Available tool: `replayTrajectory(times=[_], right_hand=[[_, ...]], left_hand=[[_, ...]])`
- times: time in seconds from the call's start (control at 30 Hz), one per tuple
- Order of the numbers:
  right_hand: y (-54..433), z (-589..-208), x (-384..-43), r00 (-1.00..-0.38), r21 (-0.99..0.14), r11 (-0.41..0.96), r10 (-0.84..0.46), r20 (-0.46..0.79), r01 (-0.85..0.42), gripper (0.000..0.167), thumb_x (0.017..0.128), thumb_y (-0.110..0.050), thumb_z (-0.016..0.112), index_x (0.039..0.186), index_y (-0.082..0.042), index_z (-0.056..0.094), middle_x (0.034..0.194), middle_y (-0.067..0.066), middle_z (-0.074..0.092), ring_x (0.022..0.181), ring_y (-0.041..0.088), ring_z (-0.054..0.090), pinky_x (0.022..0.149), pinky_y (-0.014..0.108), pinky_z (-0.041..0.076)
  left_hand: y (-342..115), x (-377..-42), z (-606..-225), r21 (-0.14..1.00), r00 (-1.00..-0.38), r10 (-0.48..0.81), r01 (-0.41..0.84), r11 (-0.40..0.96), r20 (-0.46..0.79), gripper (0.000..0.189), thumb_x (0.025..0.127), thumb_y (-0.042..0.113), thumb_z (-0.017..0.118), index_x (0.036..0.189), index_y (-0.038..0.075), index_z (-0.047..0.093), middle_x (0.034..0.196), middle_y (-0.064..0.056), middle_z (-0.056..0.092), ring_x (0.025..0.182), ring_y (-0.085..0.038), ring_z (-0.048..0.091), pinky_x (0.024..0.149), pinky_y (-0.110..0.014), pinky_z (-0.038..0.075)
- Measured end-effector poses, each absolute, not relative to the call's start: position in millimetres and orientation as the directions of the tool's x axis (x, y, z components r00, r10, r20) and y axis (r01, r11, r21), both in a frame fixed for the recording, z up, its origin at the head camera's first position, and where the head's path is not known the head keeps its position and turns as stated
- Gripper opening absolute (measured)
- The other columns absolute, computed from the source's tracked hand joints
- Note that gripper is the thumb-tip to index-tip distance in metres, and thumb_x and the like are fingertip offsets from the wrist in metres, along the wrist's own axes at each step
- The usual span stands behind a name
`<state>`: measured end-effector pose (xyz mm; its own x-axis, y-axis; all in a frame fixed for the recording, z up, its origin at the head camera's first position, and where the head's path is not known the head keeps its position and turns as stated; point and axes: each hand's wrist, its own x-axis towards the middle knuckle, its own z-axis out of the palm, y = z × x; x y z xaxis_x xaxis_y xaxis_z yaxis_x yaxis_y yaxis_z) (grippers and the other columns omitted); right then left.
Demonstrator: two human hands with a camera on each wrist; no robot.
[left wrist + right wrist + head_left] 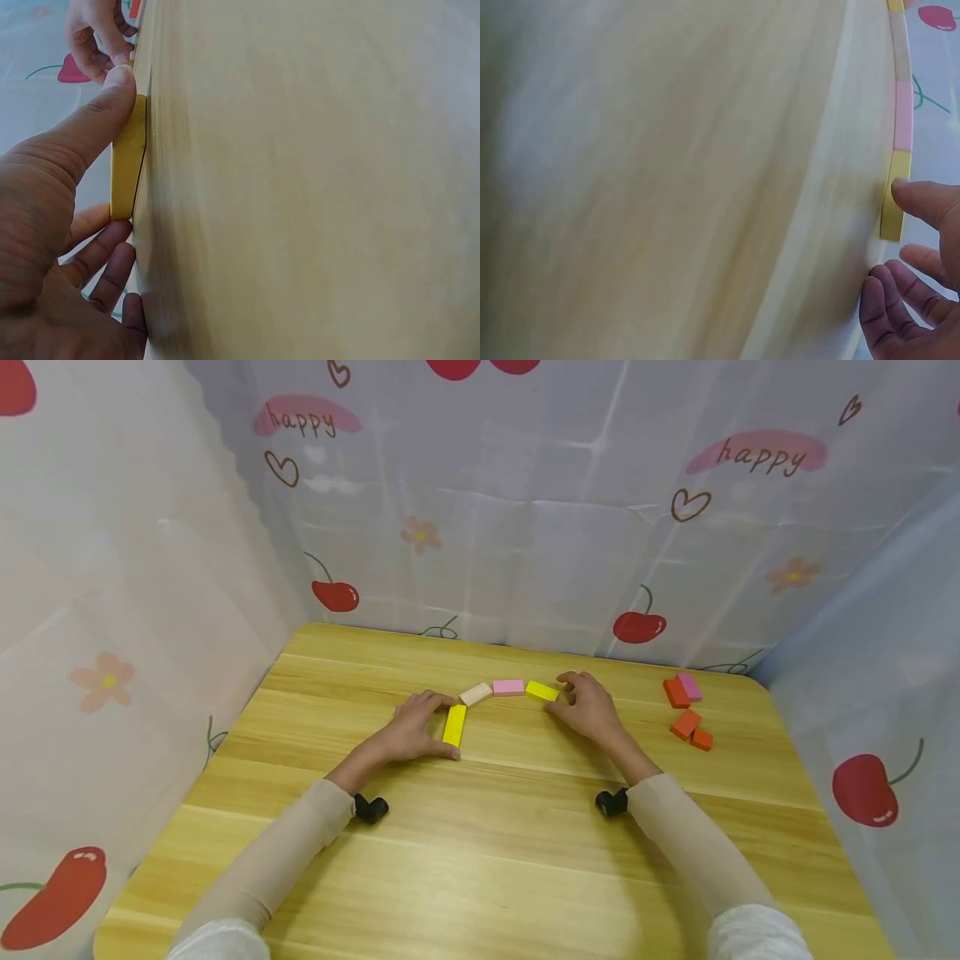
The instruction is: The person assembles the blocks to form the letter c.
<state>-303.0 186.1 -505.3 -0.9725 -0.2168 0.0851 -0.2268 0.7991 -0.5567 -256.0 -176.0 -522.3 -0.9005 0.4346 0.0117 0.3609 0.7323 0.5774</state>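
Note:
My left hand (412, 727) holds a yellow block (453, 725) at the left end of a curved row, thumb at its near end and forefinger at its far end. In the left wrist view that yellow block (129, 161) lies on the table between thumb and fingers. After it in the row come a pale wooden block (476, 694), a pink block (508, 687) and another yellow block (542, 691). At this last one is my right hand (592, 706). Its thumb touches the yellow block (895, 214) in the right wrist view, while the other fingers are bent just beyond the block's end.
At the table's right lie several loose blocks: a red-orange block (676, 693) beside a pink block (689, 687), and an orange block (686, 724) by a smaller orange block (702, 740). A patterned curtain (510, 552) hangs behind the wooden table (480, 860) and along both sides.

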Motion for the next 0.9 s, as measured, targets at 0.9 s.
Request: replayTrajectory(times=[0.9], right_hand=[[308.5,-485.3,-279.9,-0.988,-0.55,0.826,-0.043,0.148,-0.118,0.043,0.106,-0.033,0.065,0.132,0.001,0.07,0.13,0.027,0.068,0.11,0.045,0.068,0.092,0.061,0.054]], left_hand=[[-185.1,-259.6,-520.5,0.639,-0.876,0.481,0.389,0.664,0.034,0.052,0.109,0.029,0.065,0.155,0.008,0.051,0.155,-0.016,0.056,0.143,-0.037,0.052,0.125,-0.06,0.034]])
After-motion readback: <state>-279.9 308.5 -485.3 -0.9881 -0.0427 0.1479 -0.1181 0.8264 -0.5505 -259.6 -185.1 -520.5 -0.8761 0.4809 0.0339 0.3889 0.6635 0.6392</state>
